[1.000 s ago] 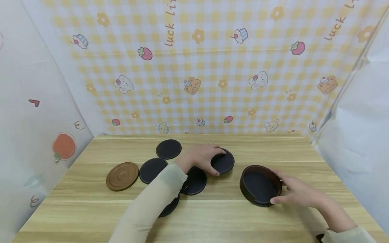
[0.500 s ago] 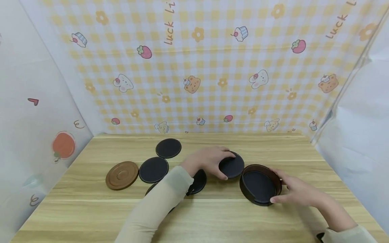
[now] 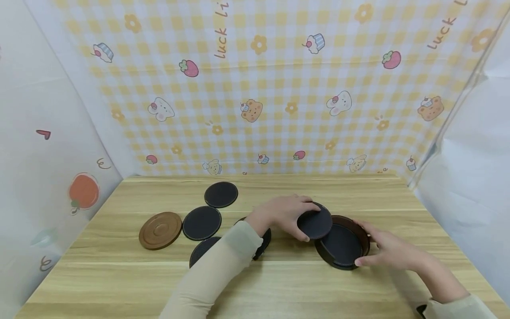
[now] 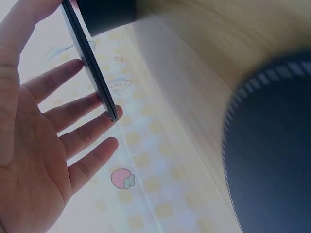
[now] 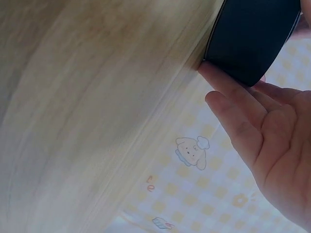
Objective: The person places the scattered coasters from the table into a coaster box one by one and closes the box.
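My left hand (image 3: 284,215) holds a round black coaster (image 3: 316,223) by its edges, thumb at the near side and fingers at the far side. In the left wrist view this coaster (image 4: 92,63) appears edge-on, with a line along its edge; I cannot tell whether it is one or two. The coaster tilts above the left rim of a round coaster holder (image 3: 361,232), black outside and brown inside. Its floor looks black. My right hand (image 3: 392,252) grips the holder's right side between thumb and fingers; the right wrist view shows fingers against the black outer wall (image 5: 252,41).
Several black stitched coasters lie left of the holder, among them a far one (image 3: 221,194), a middle one (image 3: 202,223) and ones partly hidden by the left sleeve (image 3: 223,266). A brown wooden disc (image 3: 160,230) lies farthest left. A checked cloth (image 3: 275,88) hangs behind the table.
My left hand has carried the black coaster rightward, from left of the holder to over its left rim. The right hand and the holder have stayed in place.
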### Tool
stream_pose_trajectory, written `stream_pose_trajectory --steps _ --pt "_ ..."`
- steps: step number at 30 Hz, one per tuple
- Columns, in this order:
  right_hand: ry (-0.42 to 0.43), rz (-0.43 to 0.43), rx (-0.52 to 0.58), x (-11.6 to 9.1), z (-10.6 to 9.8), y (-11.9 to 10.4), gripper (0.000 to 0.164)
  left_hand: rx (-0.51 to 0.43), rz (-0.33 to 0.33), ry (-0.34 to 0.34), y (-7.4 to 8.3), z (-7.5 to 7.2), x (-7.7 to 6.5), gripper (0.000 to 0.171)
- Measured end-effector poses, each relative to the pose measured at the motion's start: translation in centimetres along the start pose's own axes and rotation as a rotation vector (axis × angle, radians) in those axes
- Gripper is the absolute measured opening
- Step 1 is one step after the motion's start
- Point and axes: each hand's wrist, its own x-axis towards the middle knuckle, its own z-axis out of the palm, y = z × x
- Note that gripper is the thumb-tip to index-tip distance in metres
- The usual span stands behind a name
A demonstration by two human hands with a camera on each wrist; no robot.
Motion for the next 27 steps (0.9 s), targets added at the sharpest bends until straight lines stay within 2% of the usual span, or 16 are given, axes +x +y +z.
stream_pose_trajectory --steps 9,14,22,27 --pt "0.070 -0.047 -0.113 -0.1 -0.1 0.3 0.098 -0.007 0.076 0.010 1.2 0.1 1.5 0.081" --pt "0.076 -0.045 -0.117 0.0 -0.2 0.3 0.098 -0.016 0.085 0.000 1.9 0.5 1.9 0.081" --pt "0.073 -0.052 -0.109 0.1 0.0 0.5 0.099 0.024 0.123 0.004 3.1 0.8 2.6 0.082" --pt "0.065 -0.041 -0.117 0.2 0.0 0.5 0.100 0.029 0.126 -0.021 3.8 0.9 3.1 0.082"
